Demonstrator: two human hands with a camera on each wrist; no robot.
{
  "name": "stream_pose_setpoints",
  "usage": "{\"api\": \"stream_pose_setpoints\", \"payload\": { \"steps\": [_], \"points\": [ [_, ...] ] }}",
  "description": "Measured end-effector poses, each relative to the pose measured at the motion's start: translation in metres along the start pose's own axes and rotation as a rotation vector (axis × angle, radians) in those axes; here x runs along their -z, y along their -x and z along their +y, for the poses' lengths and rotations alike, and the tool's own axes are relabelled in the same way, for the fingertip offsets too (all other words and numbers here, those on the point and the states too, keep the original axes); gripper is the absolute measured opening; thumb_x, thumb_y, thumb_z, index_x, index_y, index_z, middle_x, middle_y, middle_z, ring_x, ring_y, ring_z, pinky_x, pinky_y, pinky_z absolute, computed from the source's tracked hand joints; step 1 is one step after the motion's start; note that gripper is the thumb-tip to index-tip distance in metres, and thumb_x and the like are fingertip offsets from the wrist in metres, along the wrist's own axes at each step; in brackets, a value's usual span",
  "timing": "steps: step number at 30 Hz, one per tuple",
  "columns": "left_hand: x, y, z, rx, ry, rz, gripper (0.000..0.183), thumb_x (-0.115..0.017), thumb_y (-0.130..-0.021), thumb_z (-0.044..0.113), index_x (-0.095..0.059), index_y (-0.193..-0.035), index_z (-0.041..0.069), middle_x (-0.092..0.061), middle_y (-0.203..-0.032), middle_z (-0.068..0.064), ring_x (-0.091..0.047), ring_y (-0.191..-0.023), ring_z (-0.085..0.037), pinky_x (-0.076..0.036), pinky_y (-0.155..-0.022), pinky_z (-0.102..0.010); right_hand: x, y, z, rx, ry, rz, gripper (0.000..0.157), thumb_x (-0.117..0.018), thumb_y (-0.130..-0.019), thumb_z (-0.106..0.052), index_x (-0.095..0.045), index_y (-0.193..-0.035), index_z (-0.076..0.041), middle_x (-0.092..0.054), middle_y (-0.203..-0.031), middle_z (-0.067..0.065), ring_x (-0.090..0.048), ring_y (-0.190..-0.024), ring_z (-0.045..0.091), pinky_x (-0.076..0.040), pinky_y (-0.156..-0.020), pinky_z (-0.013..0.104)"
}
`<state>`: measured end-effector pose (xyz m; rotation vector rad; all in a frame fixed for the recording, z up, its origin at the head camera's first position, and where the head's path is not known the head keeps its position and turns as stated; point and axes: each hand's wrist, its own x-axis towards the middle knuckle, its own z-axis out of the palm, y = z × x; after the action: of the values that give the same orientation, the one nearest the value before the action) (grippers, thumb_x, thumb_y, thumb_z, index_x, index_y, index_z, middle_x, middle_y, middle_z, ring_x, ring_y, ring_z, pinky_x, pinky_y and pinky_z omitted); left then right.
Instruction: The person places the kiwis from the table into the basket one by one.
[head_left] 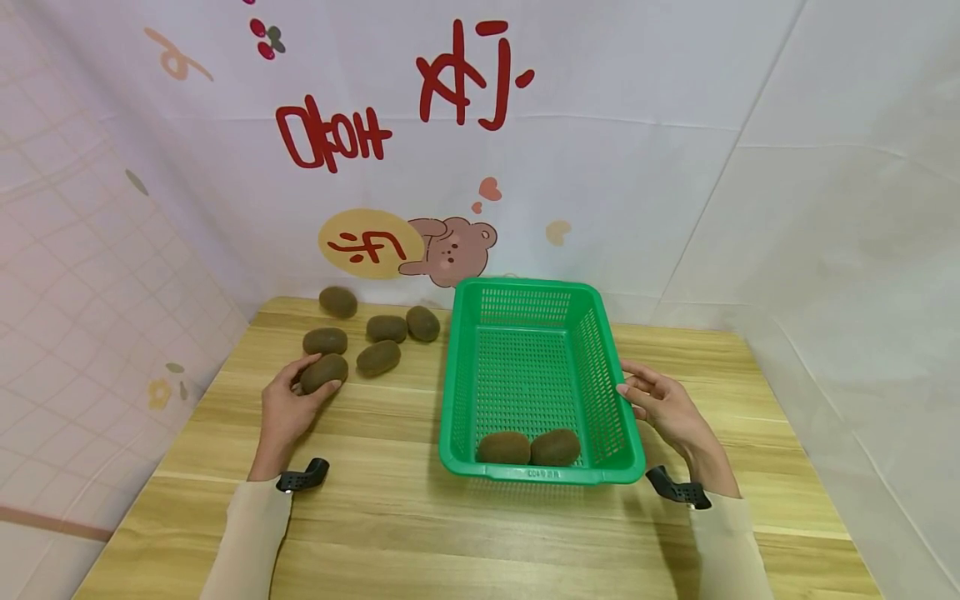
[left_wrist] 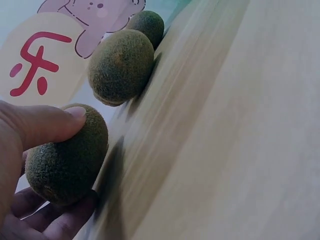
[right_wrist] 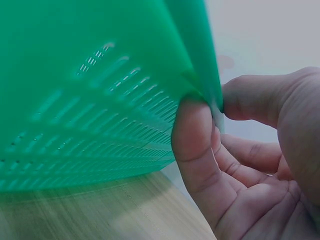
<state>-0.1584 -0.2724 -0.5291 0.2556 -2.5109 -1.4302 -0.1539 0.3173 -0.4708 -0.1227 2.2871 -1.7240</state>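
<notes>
My left hand (head_left: 288,404) grips a brown kiwi (head_left: 325,374) at the left of the table, thumb on one side and fingers curled round the other. In the left wrist view the thumb lies across the top of this kiwi (left_wrist: 70,160). A green plastic basket (head_left: 448,400) with slotted walls stands right of centre. Its right rim is pinched between the thumb and fingers of my right hand (head_left: 667,412), as the right wrist view confirms. Two kiwis (head_left: 504,447) lie side by side in the basket against its near wall.
Several more kiwis (head_left: 378,358) lie loose on the wooden table (head_left: 360,517), behind and to the right of my left hand. A white printed cloth (head_left: 600,167) hangs behind the table, and pale sheets flank both sides.
</notes>
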Motion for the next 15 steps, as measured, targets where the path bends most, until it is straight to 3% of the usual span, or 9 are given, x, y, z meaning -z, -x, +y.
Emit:
{"api": "stream_pose_setpoints", "payload": {
  "steps": [11,15],
  "points": [
    [-0.001,0.001,0.014,-0.012,0.04,-0.001,0.06,-0.082,-0.089,0.032,-0.061,-0.142,0.014,-0.055,-0.15,-0.014,-0.055,-0.133,-0.03,-0.041,-0.084,-0.003,0.0,0.0,-0.001,0.0,0.001,0.009,0.072,-0.064,-0.102,-0.034,-0.032,-0.161,-0.008,-0.058,-0.106,-0.003,-0.055,-0.093,0.008,-0.054,-0.086,0.022],
    [-0.002,0.002,0.022,-0.034,0.037,-0.008,0.059,-0.082,-0.09,0.032,-0.061,-0.142,0.015,-0.057,-0.148,-0.012,-0.057,-0.124,-0.025,-0.043,-0.08,-0.005,0.0,0.0,0.0,0.003,-0.006,0.006,0.072,-0.065,-0.102,-0.033,-0.032,-0.161,-0.008,-0.058,-0.106,-0.002,-0.055,-0.094,0.009,-0.054,-0.085,0.024]
  ]
}}
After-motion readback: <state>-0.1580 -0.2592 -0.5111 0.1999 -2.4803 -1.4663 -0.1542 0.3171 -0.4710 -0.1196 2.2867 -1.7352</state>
